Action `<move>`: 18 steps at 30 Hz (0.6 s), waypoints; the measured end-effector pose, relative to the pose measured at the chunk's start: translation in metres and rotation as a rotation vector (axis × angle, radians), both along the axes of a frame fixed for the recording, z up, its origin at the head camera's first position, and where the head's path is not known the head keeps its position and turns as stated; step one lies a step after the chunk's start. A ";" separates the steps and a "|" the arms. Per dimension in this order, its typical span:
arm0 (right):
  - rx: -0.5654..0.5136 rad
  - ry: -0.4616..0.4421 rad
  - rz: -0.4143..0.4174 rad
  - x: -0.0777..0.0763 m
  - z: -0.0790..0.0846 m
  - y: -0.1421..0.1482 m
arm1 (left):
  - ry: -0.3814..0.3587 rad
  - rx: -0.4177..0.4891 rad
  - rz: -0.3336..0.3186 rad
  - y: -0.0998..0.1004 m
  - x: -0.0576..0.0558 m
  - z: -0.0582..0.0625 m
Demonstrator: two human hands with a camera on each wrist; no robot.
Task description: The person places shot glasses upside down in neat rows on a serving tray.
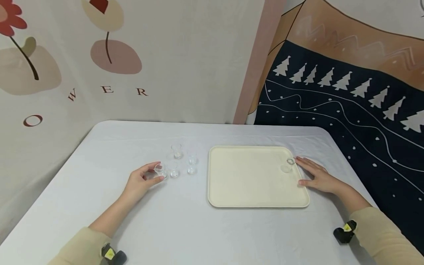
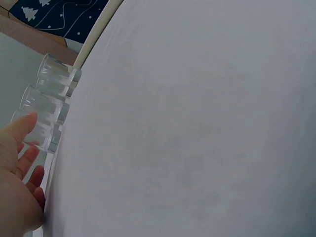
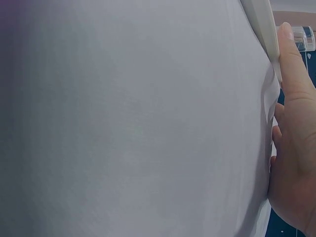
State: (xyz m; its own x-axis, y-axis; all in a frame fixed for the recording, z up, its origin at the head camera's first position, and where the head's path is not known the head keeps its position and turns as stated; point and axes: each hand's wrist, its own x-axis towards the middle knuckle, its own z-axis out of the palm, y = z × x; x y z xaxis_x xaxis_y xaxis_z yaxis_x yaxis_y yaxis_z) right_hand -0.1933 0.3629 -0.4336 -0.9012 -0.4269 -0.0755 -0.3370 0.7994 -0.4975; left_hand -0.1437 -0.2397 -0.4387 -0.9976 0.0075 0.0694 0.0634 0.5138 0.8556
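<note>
My left hand [image 1: 140, 182] pinches a small clear glass cup [image 1: 160, 169] between thumb and fingers, at the left end of a group of similar cups. The held cup is upright, and my thumb crosses its side in the left wrist view. Several other upright glass cups [image 1: 174, 172] stand close beside it. My right hand [image 1: 319, 178] rests at the right edge of a cream tray [image 1: 251, 204], fingers extended and thumb on the rim. Just inside that edge, a clear cup [image 1: 286, 169] stands upside down on the tray; in the right wrist view, the thumb partly covers this cup [image 3: 304, 39].
A white cloth covers the table [image 1: 185, 235], with the tray right of its middle. A pale curtain [image 1: 195, 73] printed with flowers and letters hangs behind, and a dark cloth with white trees [image 1: 331, 110] hangs at the right.
</note>
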 end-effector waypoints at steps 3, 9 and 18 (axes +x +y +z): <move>-0.002 0.013 0.008 0.000 0.000 0.000 | -0.029 0.011 0.007 0.001 0.001 0.000; -0.004 0.015 0.009 -0.001 0.002 -0.001 | -0.028 0.002 0.016 0.003 0.000 -0.003; -0.008 0.005 0.001 0.000 0.000 0.000 | 0.013 -0.049 0.026 0.006 -0.001 -0.008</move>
State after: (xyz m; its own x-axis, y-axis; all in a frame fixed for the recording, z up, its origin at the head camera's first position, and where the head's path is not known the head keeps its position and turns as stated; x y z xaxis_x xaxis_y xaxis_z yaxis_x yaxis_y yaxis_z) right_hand -0.1937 0.3628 -0.4335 -0.9010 -0.4284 -0.0676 -0.3402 0.7948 -0.5026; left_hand -0.1449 -0.2340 -0.4468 -0.9965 -0.0150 0.0827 0.0604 0.5571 0.8283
